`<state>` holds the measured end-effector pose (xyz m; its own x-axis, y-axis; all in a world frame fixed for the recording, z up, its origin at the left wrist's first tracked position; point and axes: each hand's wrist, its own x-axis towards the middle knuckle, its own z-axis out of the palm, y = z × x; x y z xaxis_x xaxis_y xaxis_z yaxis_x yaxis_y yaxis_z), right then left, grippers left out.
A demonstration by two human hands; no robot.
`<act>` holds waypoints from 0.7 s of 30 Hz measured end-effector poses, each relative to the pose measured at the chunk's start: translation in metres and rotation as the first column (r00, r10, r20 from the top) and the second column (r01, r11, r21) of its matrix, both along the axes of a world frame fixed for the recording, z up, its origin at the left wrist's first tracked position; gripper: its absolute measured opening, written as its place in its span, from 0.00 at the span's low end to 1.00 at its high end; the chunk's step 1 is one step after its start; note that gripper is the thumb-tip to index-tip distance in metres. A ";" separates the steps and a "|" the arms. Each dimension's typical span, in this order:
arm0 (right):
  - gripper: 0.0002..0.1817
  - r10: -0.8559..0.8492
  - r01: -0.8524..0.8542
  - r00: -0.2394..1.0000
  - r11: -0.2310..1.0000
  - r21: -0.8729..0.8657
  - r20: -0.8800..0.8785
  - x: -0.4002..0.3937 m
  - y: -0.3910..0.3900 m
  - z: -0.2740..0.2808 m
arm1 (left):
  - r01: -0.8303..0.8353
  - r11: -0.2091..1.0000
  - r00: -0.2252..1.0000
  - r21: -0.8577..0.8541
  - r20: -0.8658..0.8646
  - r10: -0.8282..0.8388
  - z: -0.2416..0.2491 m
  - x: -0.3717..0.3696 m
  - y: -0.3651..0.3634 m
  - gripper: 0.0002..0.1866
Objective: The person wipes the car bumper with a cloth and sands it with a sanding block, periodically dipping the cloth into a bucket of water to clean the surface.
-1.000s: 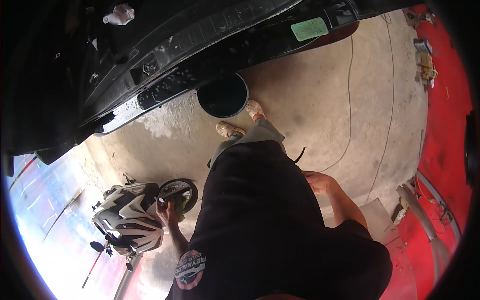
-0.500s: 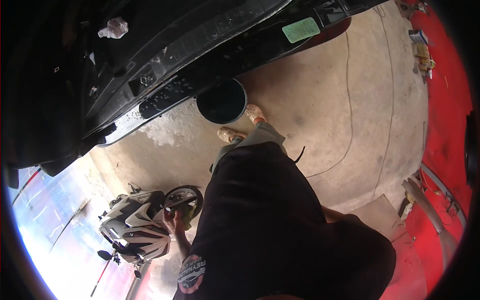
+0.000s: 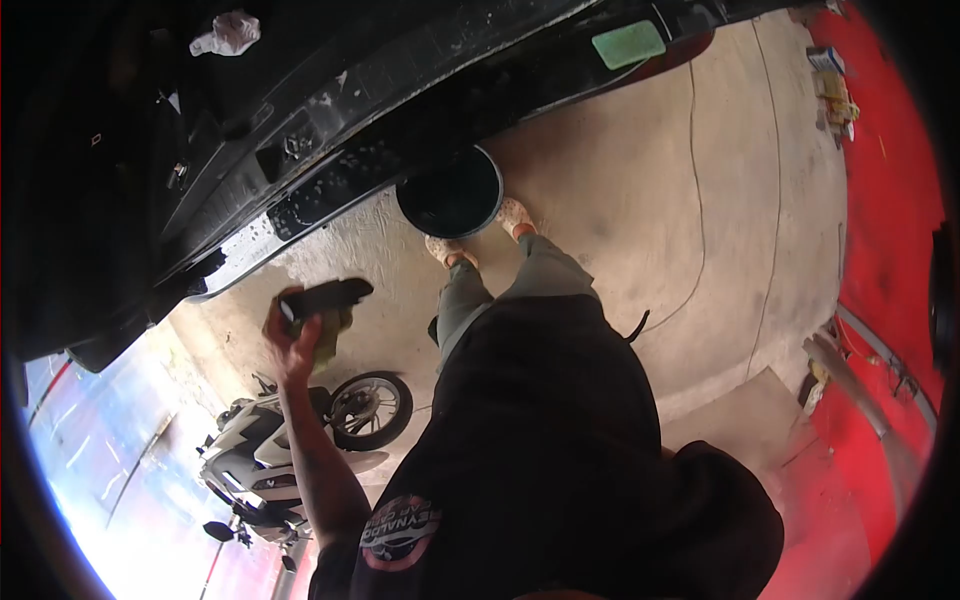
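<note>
My left hand point(image 3: 290, 340) is raised over the floor at the left, fingers closed round a black cylindrical object point(image 3: 330, 297) with a pale round end. A yellow-green cloth point(image 3: 330, 340) hangs in the same hand, beneath that object. What exactly the black object is, I cannot make out. Ahead lies the black body of a car point(image 3: 400, 110), with water drops on its lower sill point(image 3: 320, 190). My right hand is out of sight; the right sleeve point(image 3: 725, 510) bends at my side.
A dark round bucket point(image 3: 450, 200) stands just before my feet, against the car. On the car lie a green rectangular pad point(image 3: 628, 45) and a crumpled pale cloth point(image 3: 228, 33). A motorcycle point(image 3: 270, 450) is parked at the left. Thin cables point(image 3: 697, 190) run along the floor.
My left hand has risen and moved forward from beside the motorcycle wheel towards the car, carrying the black object and the cloth. My left foot has shifted slightly forward and left.
</note>
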<state>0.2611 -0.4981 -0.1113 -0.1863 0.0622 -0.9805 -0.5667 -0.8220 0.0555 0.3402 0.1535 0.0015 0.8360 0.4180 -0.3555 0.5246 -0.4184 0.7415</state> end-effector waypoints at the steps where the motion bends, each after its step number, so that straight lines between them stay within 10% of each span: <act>1: 0.18 -0.020 0.021 0.999 0.999 -0.037 0.031 -0.014 0.003 -0.008 | 0.019 1.000 1.000 -0.024 0.000 -0.019 -0.003 0.012 0.004 0.29; 8: 0.20 0.139 -0.048 0.954 0.945 -0.325 0.265 -0.154 0.001 -0.093 | 0.244 0.908 0.962 -0.341 0.201 -0.183 -0.061 0.073 0.038 0.29; 11: 0.20 0.239 0.109 0.643 0.912 -0.396 0.728 -0.157 0.000 -0.135 | 0.374 0.791 0.926 -0.485 0.250 -0.284 -0.081 0.103 0.037 0.27; 13: 0.12 -0.227 0.566 0.299 0.824 0.019 0.927 -0.002 0.132 -0.045 | 0.442 0.681 0.897 -0.584 0.279 -0.343 -0.093 0.117 0.029 0.27; 15: 0.10 -0.530 0.502 0.164 0.771 0.392 0.832 0.088 0.218 -0.014 | 0.493 0.539 0.861 -0.683 0.296 -0.412 -0.102 0.127 0.012 0.26; 18: 0.22 -0.553 -0.087 0.111 0.822 0.562 0.826 0.172 0.330 0.029 | 0.452 0.383 0.836 -0.805 0.233 -0.496 -0.114 0.130 -0.021 0.28; 21: 0.23 -0.583 -0.171 0.226 0.765 0.621 0.780 0.198 0.367 0.030 | 0.439 0.298 0.815 -0.848 0.237 -0.529 -0.123 0.132 -0.047 0.29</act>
